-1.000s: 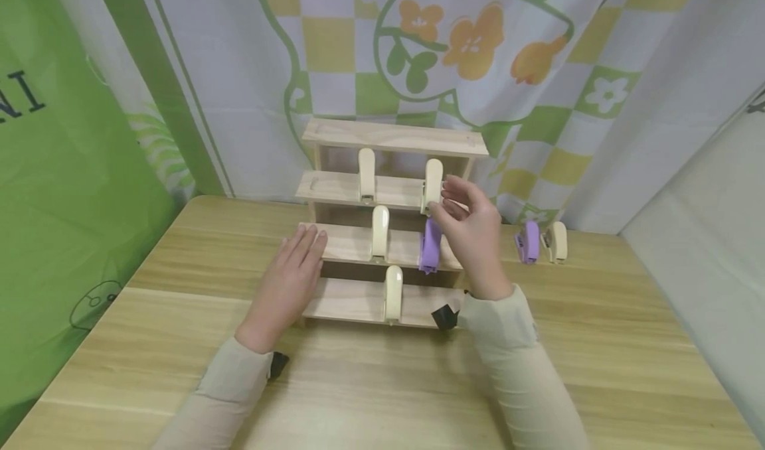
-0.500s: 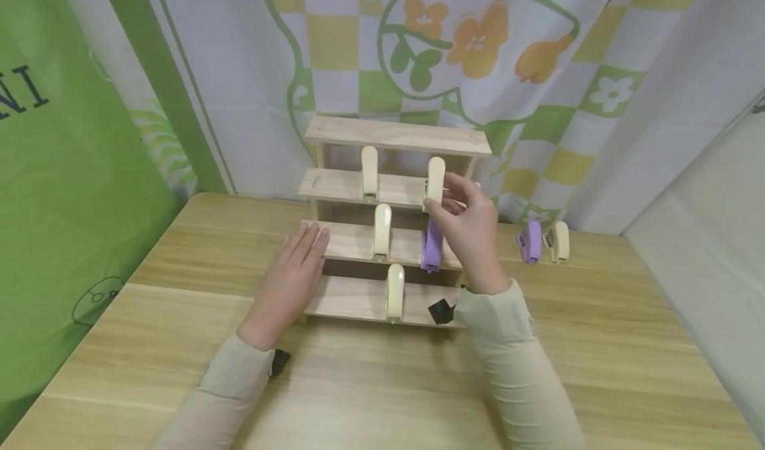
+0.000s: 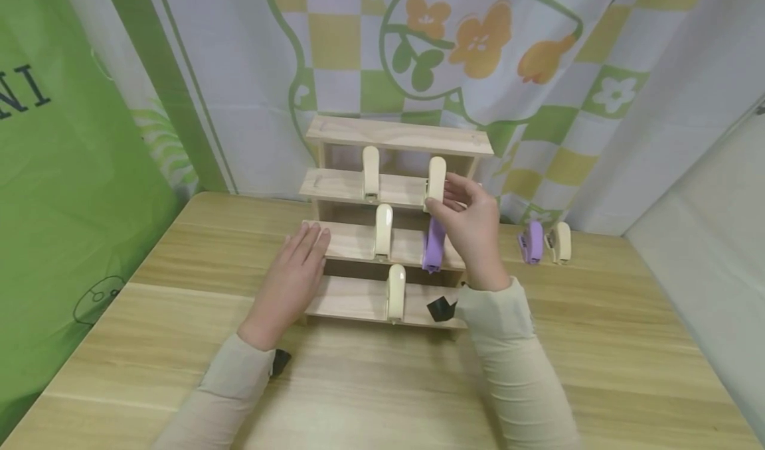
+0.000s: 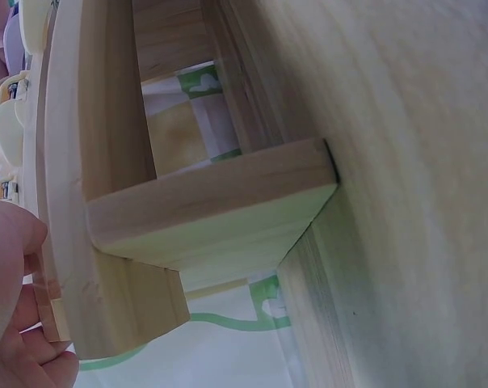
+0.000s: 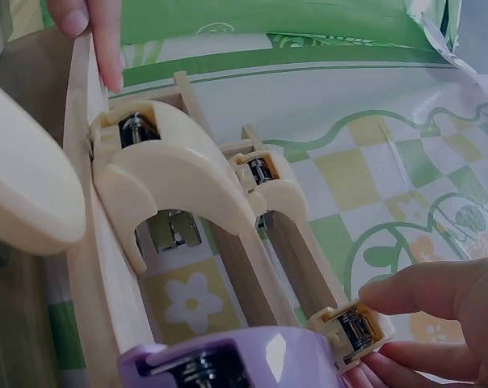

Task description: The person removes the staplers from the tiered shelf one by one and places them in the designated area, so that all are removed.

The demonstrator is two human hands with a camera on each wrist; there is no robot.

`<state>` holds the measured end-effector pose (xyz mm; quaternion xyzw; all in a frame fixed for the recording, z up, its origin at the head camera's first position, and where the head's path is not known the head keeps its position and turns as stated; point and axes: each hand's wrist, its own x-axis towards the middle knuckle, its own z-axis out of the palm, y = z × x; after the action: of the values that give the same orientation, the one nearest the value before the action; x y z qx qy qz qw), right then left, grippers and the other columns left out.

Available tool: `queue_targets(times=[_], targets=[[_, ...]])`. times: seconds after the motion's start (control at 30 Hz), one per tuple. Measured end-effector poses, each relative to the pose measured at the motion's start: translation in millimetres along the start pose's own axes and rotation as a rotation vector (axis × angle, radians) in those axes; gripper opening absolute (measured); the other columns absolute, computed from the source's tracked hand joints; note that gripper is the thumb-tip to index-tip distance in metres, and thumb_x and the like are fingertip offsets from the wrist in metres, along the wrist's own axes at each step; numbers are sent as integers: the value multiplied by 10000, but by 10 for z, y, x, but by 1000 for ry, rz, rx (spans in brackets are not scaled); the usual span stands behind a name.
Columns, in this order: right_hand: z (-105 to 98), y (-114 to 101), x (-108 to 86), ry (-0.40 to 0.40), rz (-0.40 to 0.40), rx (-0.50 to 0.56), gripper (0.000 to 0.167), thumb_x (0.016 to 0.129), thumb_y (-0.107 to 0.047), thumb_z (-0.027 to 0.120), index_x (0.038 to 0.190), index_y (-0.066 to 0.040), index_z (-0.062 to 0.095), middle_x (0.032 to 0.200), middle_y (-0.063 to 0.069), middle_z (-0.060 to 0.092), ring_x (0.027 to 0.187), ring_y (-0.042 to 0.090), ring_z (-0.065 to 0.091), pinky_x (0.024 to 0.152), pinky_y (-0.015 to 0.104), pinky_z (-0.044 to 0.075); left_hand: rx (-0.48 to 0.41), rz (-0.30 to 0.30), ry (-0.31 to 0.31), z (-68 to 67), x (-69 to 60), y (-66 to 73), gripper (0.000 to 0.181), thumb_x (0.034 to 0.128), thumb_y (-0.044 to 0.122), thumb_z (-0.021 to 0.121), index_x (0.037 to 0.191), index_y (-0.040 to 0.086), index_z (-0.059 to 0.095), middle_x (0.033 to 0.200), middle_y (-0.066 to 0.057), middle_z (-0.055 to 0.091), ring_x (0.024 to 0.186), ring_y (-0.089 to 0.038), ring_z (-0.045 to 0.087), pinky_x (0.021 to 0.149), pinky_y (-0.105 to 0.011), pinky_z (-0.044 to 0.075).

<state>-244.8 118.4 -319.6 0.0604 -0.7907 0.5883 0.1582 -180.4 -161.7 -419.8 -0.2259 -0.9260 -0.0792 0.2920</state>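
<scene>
A stepped wooden shelf point(image 3: 346, 291) stands on the table. My right hand point(image 3: 473, 227) pinches a cream stapler point(image 3: 437, 174) at the right of the second-highest step, thumb at its front end and fingers on its right side. The right wrist view shows that stapler's front end point(image 5: 355, 333) between thumb and fingers. Below it sits a purple stapler point(image 3: 433, 247). Other cream staplers stand upright on the steps: one upper left point(image 3: 370, 173), one middle point(image 3: 383, 231), one lowest point(image 3: 396, 293). My left hand point(image 3: 288, 281) rests on the left end of a lower step, fingers straight.
On the table point(image 3: 358, 397) right of the shelf stand a purple stapler point(image 3: 534, 242) and a beige stapler point(image 3: 560, 243). A patterned curtain point(image 3: 335, 42) hangs close behind. Black pieces, one of them a black piece point(image 3: 441, 309) by the right cuff, show at both wrists.
My right hand has shifted slightly left against the cream stapler, its thumb a little farther over the front end. The left hand stays on the step. The head view has shifted slightly.
</scene>
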Motion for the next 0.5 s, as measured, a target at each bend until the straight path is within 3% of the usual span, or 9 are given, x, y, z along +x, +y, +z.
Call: queue_targets(times=[0.2,0.5], targets=[[-6,-2,13,15,18,30,495,850,-18,767,1321,39,624,1225,187,677,1085,250,659,964,256,559,-6,-8,-12,-6,3,6,506,984,84,634,1448,-57,492,1491,-271,469,1412,-435,415,1130,-591,388],[-13,-56,46,-38,48,8,514,860,-40,762,1341,45,602,1267,199,668,1140,271,652,994,271,546,-20,-13,-6,-8,3,10,497,988,74,626,1448,-59,491,1494,-273,464,1415,-435,411,1142,-584,370]])
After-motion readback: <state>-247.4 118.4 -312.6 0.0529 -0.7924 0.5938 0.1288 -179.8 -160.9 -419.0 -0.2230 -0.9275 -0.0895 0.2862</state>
